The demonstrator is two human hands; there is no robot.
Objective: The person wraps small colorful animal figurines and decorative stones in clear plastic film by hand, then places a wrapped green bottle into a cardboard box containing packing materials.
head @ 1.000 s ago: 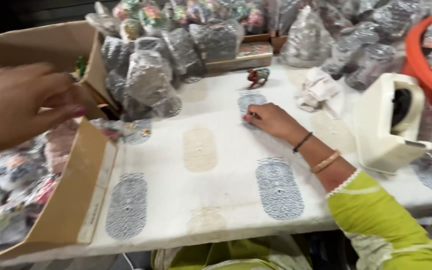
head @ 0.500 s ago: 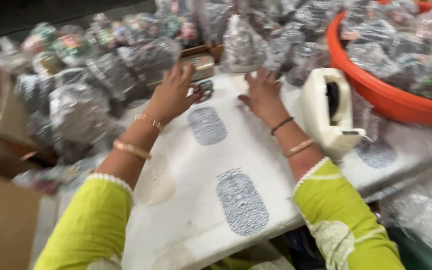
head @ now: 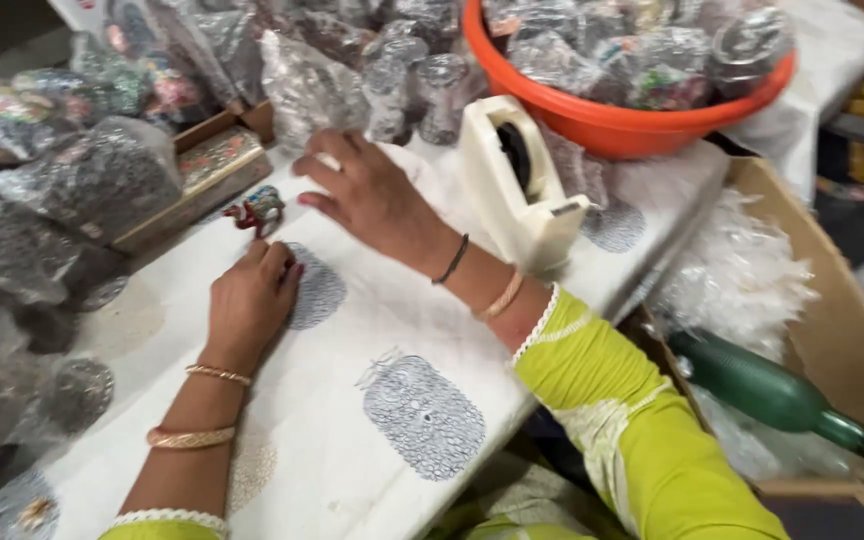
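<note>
My left hand (head: 250, 300) rests knuckles-up on the white patterned cloth (head: 352, 400), fingers curled, just below a small red and teal ornament (head: 257, 210). My right hand (head: 367, 190) lies flat on the cloth with fingers spread, reaching toward the wrapped packets (head: 392, 80) at the back. Neither hand holds anything. A cream tape dispenser (head: 522, 185) stands right beside my right wrist.
An orange tub (head: 632, 110) full of wrapped items sits behind the dispenser. Plastic-wrapped bundles (head: 82, 180) and a flat wooden box (head: 207, 175) crowd the left. On the right, a cardboard box (head: 832, 330) holds white stuffing and a green bottle-shaped object (head: 762, 390).
The view has swung right, away from the cardboard box on the left. My left hand has dropped from the packets onto the cloth near the ornament; my right hand stays near the back.
</note>
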